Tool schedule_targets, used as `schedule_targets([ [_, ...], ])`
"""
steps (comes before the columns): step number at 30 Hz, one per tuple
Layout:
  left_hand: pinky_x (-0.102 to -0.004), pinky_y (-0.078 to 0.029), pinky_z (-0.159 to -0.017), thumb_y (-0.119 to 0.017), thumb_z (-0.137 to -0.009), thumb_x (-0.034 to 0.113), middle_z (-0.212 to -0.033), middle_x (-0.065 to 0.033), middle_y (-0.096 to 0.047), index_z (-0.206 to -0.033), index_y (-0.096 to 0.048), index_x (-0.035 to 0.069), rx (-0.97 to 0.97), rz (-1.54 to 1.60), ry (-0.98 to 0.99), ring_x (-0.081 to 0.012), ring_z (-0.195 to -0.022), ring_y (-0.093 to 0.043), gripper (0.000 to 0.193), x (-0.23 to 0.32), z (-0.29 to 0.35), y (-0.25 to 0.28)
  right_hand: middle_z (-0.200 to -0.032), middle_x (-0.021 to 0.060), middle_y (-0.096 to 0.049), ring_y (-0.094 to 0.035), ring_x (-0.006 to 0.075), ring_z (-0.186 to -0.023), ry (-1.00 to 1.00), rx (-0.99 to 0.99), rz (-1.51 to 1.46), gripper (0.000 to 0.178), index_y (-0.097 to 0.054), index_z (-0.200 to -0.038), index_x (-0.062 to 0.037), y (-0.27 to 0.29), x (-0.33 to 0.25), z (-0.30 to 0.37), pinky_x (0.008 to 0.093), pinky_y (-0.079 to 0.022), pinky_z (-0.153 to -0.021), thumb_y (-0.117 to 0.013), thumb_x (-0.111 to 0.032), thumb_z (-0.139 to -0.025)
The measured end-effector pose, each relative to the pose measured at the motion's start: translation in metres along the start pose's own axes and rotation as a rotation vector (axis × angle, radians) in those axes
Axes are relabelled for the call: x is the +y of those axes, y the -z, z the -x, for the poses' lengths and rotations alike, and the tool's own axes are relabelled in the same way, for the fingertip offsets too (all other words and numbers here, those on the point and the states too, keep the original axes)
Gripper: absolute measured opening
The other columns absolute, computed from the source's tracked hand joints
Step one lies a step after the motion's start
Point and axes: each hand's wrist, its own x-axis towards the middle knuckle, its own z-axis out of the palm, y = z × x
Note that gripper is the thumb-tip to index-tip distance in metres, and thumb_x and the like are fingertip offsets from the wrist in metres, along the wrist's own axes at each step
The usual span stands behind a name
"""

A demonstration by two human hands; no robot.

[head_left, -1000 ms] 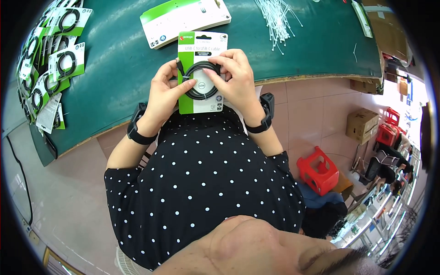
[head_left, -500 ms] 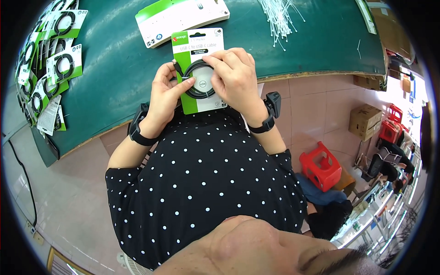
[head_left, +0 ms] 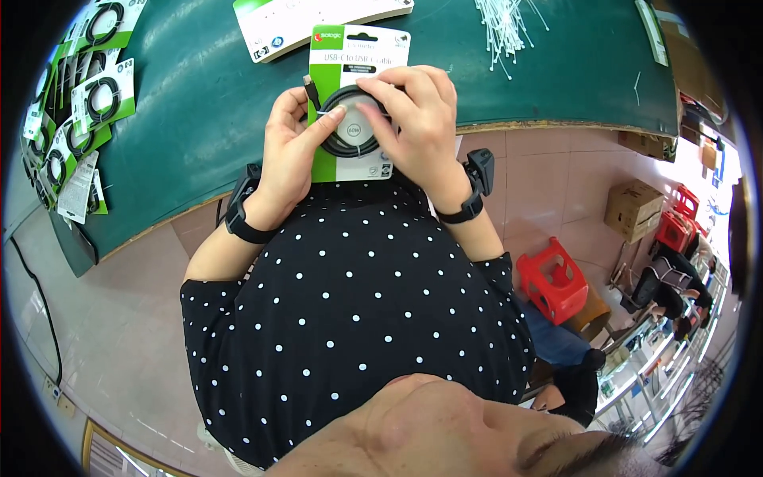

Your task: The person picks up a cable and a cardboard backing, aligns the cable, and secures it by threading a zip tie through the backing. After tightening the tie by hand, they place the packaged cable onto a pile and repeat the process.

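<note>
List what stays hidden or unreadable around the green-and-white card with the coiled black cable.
- Head view: the right hand covers the right side of the coiled black cable on the green-and-white backing card.
- Card's lower edge: hidden behind both hands; left hand.
- Stack of white cards: cut off by the top edge.

A green-and-white card (head_left: 354, 103) bearing a black coiled cable (head_left: 350, 119) is seen over a dark green table (head_left: 556, 87); a black, white-dotted shirt (head_left: 350, 318); a red stool (head_left: 552, 278).
</note>
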Motion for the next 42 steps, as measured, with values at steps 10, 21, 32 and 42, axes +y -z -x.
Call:
schedule_targets([
  [10,-0.0246,-0.046,-0.085,-0.063,-0.089,0.009,-0.106,-0.01,-0.06,-0.113,-0.051,-0.002,-0.013,0.034,0.071,-0.0119,-0.097,-0.057,0.028,0.001,-0.001,0.001,-0.089,0.0005,-0.059,-0.054,0.0217,-0.089,0.033,-0.242,-0.045,0.027,-0.066,-0.093,-0.0094,0.005,-0.014,0.022,0.0377,-0.04,-0.083,-0.074,-0.02,-0.069],
  [21,-0.0228,-0.05,-0.077,-0.058,-0.093,0.013,-0.099,-0.0088,-0.064,-0.106,-0.056,-0.002,-0.131,0.215,0.205,-0.01,-0.088,-0.062,0.02,0.002,-0.001,0.006,-0.085,0.0018,-0.058,-0.056,0.0221,-0.082,0.007,-0.125,-0.149,0.024,-0.066,-0.092,-0.0083,-0.004,-0.006,0.03,0.0373,-0.042,-0.079,-0.074,-0.012,-0.069],
  [32,-0.0226,-0.052,-0.072,-0.061,-0.092,0.013,-0.101,-0.0093,-0.064,-0.114,-0.054,-0.001,-0.158,0.099,0.297,-0.0112,-0.083,-0.063,0.027,0.013,0.0,0.01,-0.081,0.0004,-0.059,-0.056,0.0208,-0.077,0.021,-0.13,-0.098,0.025,-0.066,-0.087,-0.0089,-0.007,-0.009,0.021,0.0348,-0.042,-0.075,-0.078,-0.017,-0.066],
  [42,-0.0287,-0.052,-0.068,-0.07,-0.077,0.013,-0.104,-0.0064,-0.06,-0.111,-0.059,0.006,-0.475,-1.179,-0.833,-0.0227,-0.081,-0.063,0.037,0.039,-0.013,0.027,-0.084,-0.0004,-0.06,-0.056,0.0201,-0.081,0.155,-0.254,-0.018,0.026,-0.066,-0.088,-0.0091,0.003,0.007,0.009,0.0345,-0.042,-0.078,-0.077,-0.018,-0.066],
])
